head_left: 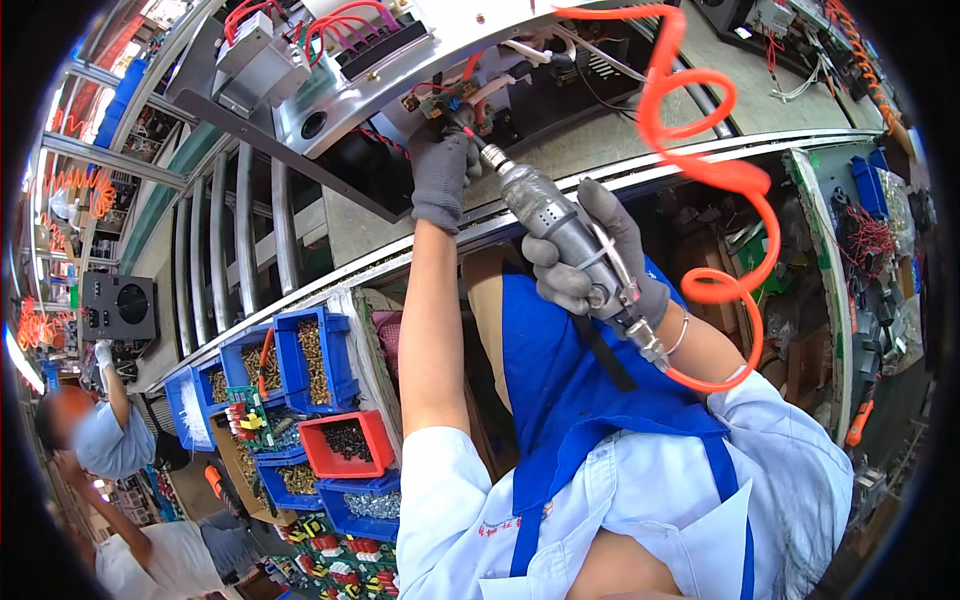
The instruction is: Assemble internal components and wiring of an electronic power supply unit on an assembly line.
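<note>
- Power screwdriver (pixel 545 212): held slantwise over the bench (pixel 350 222), crossing its near metal edge; tip end toward the far side, tail end on the person's side of that edge.
- Right hand (pixel 628 250), grey-gloved: closed firmly round the tool's rear barrel, fingers wrapped from one side, thumb side along the other.
- Left hand (pixel 440 170), also gloved: fingers curled in close by the bit, at the small wired parts (pixel 465 97) in the metal case (pixel 400 85). Fingertips partly hidden; cannot tell what, if anything, is pinched.
- Handling, judged by eye: tool looks dense and rigid, rather heavy toward the barrel. Smooth, scuffed casing could slip; knit glove should help. Best hold: the thick barrel, clear of the narrow nose.
- Orange hose (pixel 772 232): glossy coiled plastic, springy; likely tugs lightly at the tail fitting.
- Wired parts look fragile, with soft, bendable leads; light fingertip hold, by solid bodies rather than wires.
- Case: silver sheet metal, stiff, straight folded edges, probably sharp.
- Beyond the near edge, to the left: blue bin (pixel 345 362) of brassy screws; red bin (pixel 382 445) of dark ones. Plastic, boxy, thin-rimmed.
- Rollers (pixel 246 235): smooth steel tubes, left of the case.
</note>
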`<state>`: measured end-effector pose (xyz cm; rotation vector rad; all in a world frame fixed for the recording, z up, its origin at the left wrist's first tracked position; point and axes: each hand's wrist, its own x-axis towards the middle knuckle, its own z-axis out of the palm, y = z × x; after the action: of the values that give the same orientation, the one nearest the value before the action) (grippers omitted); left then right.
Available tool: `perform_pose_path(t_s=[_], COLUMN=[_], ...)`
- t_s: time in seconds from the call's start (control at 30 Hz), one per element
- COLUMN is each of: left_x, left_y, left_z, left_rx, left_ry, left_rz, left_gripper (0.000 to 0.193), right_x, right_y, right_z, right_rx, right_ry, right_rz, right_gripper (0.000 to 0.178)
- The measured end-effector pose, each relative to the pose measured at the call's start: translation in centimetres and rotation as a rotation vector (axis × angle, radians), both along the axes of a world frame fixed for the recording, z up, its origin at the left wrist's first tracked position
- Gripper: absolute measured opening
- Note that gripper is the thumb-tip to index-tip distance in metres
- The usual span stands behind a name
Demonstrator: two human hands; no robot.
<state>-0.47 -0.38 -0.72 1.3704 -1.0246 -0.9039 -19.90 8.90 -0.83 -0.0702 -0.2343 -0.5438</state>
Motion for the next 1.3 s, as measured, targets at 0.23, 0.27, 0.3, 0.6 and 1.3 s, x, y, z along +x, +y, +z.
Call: perform_pose_path(t_s=[0.23,0.27,0.3,0.6,1.3], left_x=[0.0,0.3,0.6,0.9,-0.9], left_y=[0.5,0.5,0.3,-0.3,-1.1], left_z=[0.7,0.3,0.0,-2.1,-3.2], left_rx=[0.052,0.065,0.077,0.056,-0.073], left_ry=[-0.105,-0.089,-0.076,0.067,-0.229], left_rz=[0.033,0.021,0.005,0.070,0.447], left_gripper=[0.030,0.028,0.027,0.039,0.044], right_x=[0.0,-0.2,-0.4,-16.0,-50.1], right_y=[1.1,1.3,1.4,2.9,-19.5], right_z=[1.6,2.1,3.3,6.3,-11.5], right_rx=[-0.094,-0.111,-0.246,-0.053,0.556], right_ry=[0.371,0.452,0.585,0.843,0.746], right_rz=[-0.139,-0.164,-0.234,-0.414,-0.801], right_gripper=[0.050,0.048,0.054,0.061,0.017])
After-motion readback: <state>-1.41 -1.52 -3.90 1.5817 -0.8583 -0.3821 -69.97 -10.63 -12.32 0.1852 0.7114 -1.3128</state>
